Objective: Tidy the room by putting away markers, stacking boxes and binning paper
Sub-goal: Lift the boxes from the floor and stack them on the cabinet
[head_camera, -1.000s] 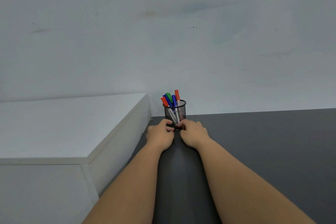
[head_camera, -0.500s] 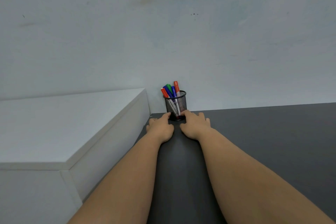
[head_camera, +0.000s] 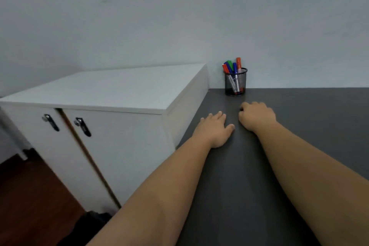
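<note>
Against the pale wall a white cabinet adjoins the dark table, nothing between hands and mesh cup holding the markers at the table's back corner. Left hand lies flat, fingers straight; right hand rests loosely curled, empty, near the cup.

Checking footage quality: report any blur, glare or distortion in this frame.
Head view: soft, even light, no glare; cabinet handles smeared by motion blur; wide-angle stretch on the forearms; mesh cup and markers fairly sharp.
</note>
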Demonstrator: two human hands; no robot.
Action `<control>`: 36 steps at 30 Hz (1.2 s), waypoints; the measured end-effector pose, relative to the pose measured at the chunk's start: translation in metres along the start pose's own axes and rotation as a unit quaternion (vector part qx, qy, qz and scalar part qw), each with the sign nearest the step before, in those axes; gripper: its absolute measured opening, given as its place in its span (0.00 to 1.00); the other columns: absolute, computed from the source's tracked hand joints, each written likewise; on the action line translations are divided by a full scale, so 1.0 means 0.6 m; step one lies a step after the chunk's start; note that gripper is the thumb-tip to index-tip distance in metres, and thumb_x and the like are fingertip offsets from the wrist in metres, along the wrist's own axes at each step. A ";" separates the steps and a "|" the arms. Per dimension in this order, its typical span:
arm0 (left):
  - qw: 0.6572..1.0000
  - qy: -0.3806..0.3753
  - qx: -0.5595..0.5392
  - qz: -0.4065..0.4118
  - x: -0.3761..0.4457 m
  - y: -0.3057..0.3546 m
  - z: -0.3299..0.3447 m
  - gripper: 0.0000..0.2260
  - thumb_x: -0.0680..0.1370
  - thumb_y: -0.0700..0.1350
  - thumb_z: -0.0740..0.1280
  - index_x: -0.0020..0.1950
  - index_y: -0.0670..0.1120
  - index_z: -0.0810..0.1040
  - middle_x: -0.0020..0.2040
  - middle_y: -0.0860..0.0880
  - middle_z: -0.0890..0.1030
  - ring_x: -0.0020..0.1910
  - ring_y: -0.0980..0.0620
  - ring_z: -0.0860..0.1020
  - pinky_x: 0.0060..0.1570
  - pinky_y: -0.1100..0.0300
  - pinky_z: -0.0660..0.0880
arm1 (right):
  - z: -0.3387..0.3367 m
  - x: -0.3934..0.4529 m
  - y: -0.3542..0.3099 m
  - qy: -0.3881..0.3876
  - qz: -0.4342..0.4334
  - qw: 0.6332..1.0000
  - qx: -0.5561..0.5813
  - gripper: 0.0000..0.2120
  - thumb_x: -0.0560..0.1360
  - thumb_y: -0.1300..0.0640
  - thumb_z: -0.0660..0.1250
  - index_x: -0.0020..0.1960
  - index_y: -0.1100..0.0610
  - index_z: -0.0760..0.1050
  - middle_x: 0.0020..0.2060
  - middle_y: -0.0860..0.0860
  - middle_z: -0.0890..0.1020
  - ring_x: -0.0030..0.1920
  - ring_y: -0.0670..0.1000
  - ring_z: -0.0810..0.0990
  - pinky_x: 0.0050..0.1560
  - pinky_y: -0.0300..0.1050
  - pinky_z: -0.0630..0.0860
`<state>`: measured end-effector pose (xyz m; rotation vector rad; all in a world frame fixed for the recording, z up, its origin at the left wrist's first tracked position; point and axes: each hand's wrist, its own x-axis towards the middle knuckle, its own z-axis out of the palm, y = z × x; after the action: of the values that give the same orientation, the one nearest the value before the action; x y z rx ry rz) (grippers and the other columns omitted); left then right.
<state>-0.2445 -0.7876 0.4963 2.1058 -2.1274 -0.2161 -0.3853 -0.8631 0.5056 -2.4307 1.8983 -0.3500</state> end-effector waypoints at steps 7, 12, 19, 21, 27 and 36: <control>1.000 -0.020 0.008 -0.005 -0.237 -0.018 -0.017 0.30 0.82 0.60 0.49 0.80 0.47 0.50 0.81 0.50 0.48 0.79 0.46 0.49 0.75 0.45 0.47 | -0.018 -0.190 -0.078 -0.009 -0.106 0.994 0.028 0.20 0.79 0.51 0.53 0.69 0.51 0.69 0.67 0.58 0.72 0.65 0.61 0.70 0.61 0.56 0.68; 0.995 -0.019 -0.079 -0.063 -0.410 -0.064 -0.038 0.31 0.82 0.59 0.54 0.80 0.45 0.52 0.81 0.48 0.51 0.79 0.49 0.51 0.76 0.54 0.49 | -0.027 -0.299 -0.158 -0.028 -0.189 0.980 0.053 0.19 0.78 0.51 0.54 0.68 0.47 0.71 0.67 0.56 0.73 0.65 0.61 0.71 0.62 0.58 0.70; 0.960 0.024 -0.128 -0.247 -0.697 -0.246 -0.034 0.25 0.80 0.56 0.62 0.74 0.47 0.68 0.75 0.44 0.67 0.74 0.46 0.64 0.71 0.54 0.59 | -0.012 -0.434 -0.325 -0.093 -0.307 0.940 0.114 0.15 0.76 0.52 0.58 0.60 0.43 0.76 0.56 0.47 0.80 0.59 0.54 0.76 0.57 0.50 0.69; 0.931 0.063 -0.150 -0.326 -0.798 -0.306 -0.038 0.23 0.79 0.55 0.64 0.72 0.48 0.71 0.72 0.45 0.71 0.70 0.45 0.70 0.66 0.56 0.65 | -0.004 -0.471 -0.380 -0.115 -0.345 0.926 0.099 0.14 0.76 0.52 0.60 0.60 0.45 0.76 0.59 0.50 0.79 0.60 0.55 0.76 0.56 0.48 0.71; 0.823 0.181 -0.168 -0.512 -1.117 -0.424 -0.056 0.20 0.77 0.53 0.66 0.68 0.50 0.74 0.68 0.48 0.75 0.62 0.48 0.74 0.59 0.59 0.69 | 0.035 -0.584 -0.564 -0.178 -0.409 0.888 0.115 0.14 0.76 0.54 0.61 0.60 0.51 0.78 0.63 0.54 0.78 0.62 0.57 0.75 0.59 0.48 0.72; 0.652 0.291 -0.206 -0.670 -1.484 -0.445 -0.008 0.19 0.75 0.48 0.67 0.66 0.49 0.76 0.67 0.46 0.75 0.62 0.47 0.75 0.60 0.55 0.72 | 0.108 -0.802 -0.819 -0.298 -0.513 0.793 0.137 0.08 0.76 0.53 0.65 0.53 0.46 0.79 0.60 0.51 0.79 0.61 0.54 0.76 0.56 0.44 0.70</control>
<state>0.0270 0.1002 0.4487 2.4283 0.1114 -0.0924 -0.0133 -0.2840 0.4510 -2.6336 0.1712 0.1384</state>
